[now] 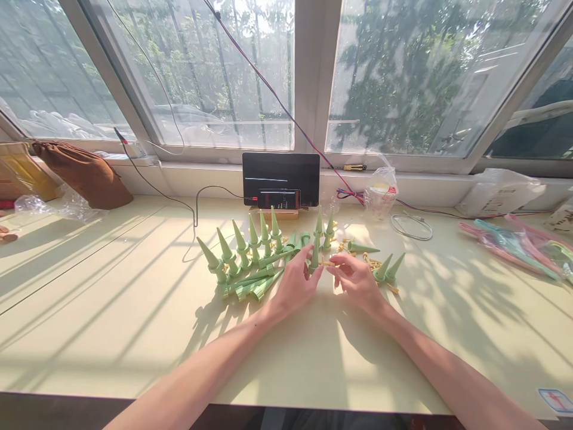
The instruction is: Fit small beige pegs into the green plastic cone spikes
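Rn our L hand has an upright green cone btwn thumb & fingers, and our R hand seems to pinch a yellow peg right beside it, just above the worktop. Fingertip work at this step tbh; any move from here prob calls for a light touch, w/ other cones standing close. Labels: red print on the plastic bag & a blue/red sticker near the edge, both too small to read
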### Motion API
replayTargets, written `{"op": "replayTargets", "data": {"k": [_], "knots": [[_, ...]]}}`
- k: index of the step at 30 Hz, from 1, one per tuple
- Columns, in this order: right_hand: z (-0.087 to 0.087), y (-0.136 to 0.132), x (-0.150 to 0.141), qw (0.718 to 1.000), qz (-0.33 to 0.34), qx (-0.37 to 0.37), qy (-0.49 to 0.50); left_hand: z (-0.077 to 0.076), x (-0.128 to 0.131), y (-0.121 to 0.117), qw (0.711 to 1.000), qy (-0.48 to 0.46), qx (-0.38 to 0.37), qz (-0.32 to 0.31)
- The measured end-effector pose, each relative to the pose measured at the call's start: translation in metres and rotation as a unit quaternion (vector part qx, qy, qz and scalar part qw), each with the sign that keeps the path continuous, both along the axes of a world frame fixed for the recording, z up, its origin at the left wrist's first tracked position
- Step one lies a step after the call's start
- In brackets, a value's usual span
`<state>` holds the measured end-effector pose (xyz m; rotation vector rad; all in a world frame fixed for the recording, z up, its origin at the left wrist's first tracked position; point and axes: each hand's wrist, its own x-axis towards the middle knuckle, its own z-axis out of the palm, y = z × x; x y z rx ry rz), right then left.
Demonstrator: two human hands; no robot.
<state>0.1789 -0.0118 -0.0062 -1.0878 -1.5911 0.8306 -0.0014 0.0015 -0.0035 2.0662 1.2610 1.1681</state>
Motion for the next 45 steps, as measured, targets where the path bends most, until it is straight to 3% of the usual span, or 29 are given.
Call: {"op": "replayTargets", "data": {"k": [45], "knots": [[0.0038,-0.0005,0.0006,0.998,0.003,-0.004,-0.058,-0.0009,0.0024,-0.0005,1.000,0.002,0.010,-0.010]]}}
